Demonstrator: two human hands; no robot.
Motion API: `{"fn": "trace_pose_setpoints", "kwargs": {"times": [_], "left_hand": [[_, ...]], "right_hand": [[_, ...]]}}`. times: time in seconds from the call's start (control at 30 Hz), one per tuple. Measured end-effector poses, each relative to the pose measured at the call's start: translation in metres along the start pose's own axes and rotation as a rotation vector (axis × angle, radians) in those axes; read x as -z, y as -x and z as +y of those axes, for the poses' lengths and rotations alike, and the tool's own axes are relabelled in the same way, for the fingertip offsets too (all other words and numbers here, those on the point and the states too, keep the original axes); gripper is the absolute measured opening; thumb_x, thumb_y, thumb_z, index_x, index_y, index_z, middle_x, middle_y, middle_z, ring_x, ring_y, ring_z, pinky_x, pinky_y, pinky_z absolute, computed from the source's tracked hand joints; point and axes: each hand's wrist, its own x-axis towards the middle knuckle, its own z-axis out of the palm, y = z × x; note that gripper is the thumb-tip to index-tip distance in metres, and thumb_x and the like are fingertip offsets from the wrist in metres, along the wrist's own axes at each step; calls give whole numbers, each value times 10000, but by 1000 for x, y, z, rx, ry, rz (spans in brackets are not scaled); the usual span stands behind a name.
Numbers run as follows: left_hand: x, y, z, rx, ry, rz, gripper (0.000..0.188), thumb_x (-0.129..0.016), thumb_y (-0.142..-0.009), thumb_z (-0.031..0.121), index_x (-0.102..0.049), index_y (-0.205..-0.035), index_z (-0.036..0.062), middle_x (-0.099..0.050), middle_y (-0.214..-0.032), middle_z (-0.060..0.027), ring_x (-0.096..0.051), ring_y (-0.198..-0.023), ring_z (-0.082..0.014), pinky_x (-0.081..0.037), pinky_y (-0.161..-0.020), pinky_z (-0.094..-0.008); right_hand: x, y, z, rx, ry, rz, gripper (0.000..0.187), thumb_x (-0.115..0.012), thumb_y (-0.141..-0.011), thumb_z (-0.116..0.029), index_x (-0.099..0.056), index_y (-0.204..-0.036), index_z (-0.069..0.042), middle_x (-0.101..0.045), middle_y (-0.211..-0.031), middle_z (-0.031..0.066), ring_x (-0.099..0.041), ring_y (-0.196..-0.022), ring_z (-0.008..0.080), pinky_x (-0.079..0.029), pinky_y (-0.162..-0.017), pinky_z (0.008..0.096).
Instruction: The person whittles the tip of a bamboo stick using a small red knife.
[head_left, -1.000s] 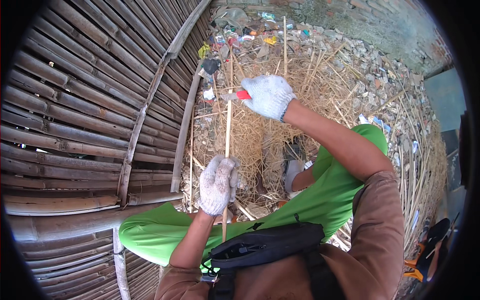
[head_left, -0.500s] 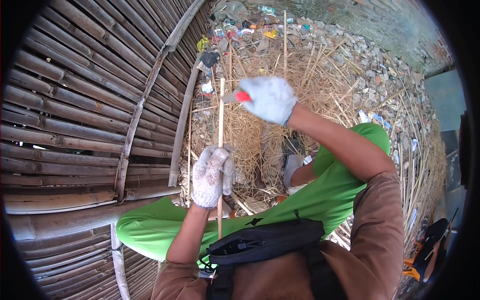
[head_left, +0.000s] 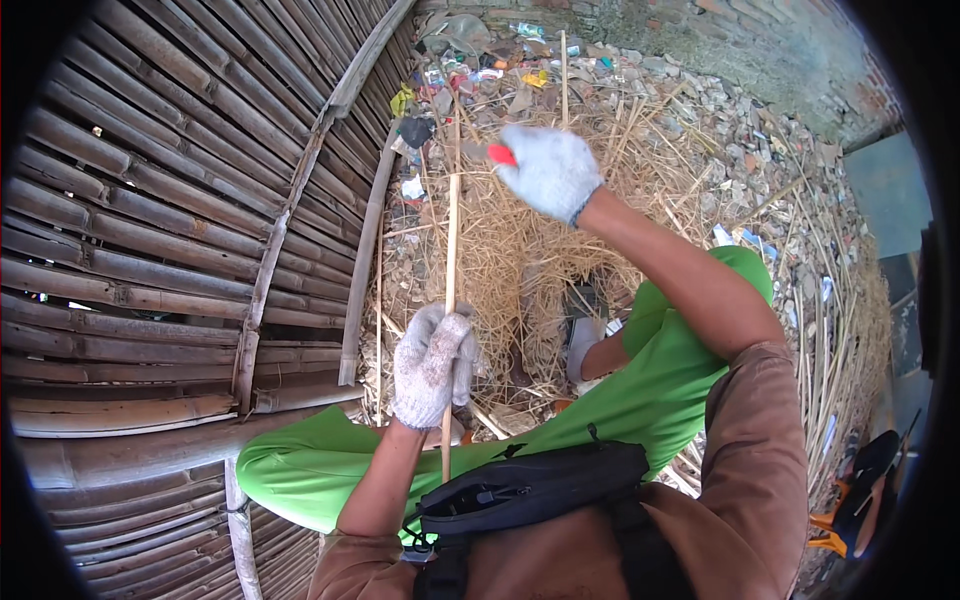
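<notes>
My left hand [head_left: 432, 368], in a soiled white knit glove, is closed round a pale bamboo stick [head_left: 452, 240]. The stick stands lengthwise before me, its lower end reaching down beside a black waist bag and its upper end pointing away. Farther up and to the right, my right hand [head_left: 550, 172], gloved too, grips a knife [head_left: 500, 154] by its red handle. Its short grey blade points left, just beyond the stick's upper tip and apart from it as far as I can tell. The fingers under the right glove are partly hidden.
Bamboo slat walling [head_left: 160, 230] rises along the left. Straw-like shavings [head_left: 640, 190] cover the ground ahead, with rubble and litter [head_left: 500, 65] farther off by a brick wall [head_left: 780, 60]. The black bag [head_left: 535, 480] lies across my lap over green trousers [head_left: 660, 370].
My right hand with the knife has moved slightly right and up, its blade leaving the stick's side. The left hand and stick have shifted a little right and toward me.
</notes>
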Motion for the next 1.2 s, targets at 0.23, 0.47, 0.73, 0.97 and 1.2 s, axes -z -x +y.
{"fn": "trace_pose_setpoints", "kwargs": {"times": [0.23,0.47,0.73,0.97,1.2], "left_hand": [[6,4,-5,7,-27,11,254,-576,-1141,203,-604,-1243,-27,-567,-677,-41,-466,-415,-113,-388,-371,-268],[0,7,-1,10,-26,-95,287,-538,-1144,228,-595,-1214,-44,-564,-663,-46,-509,-474,-122,-446,-451,-265],[4,2,-3,132,13,-19,322,-557,-1133,300,-618,-1144,-16,-483,-639,2,-422,-431,-109,-347,-373,-266],[-3,12,2,101,-41,-60,289,-567,-1136,278,-610,-1169,-6,-492,-652,9,-419,-421,-92,-344,-364,-257],[2,2,-1,57,-45,3,293,-567,-1140,246,-607,-1247,-24,-524,-676,4,-438,-436,-80,-358,-380,-247]], "right_hand": [[-18,26,-32,182,-9,-17,293,-639,-1016,-388,-659,-1025,-95,-754,-881,125,-782,-789,326,-628,-667,509],[-12,-4,17,7,-20,119,317,-637,-1005,-410,-689,-1041,-99,-774,-885,161,-781,-807,371,-622,-705,537],[-27,29,-26,105,-46,-98,341,-622,-1020,-438,-678,-1049,-103,-770,-904,177,-780,-808,359,-622,-688,531],[5,-19,61,-205,46,91,386,-575,-1063,-446,-676,-1052,-75,-768,-933,196,-774,-872,388,-617,-774,556],[-17,18,-13,140,-112,-19,322,-646,-1010,-420,-655,-1016,-98,-750,-900,173,-761,-840,388,-605,-740,559]]}}
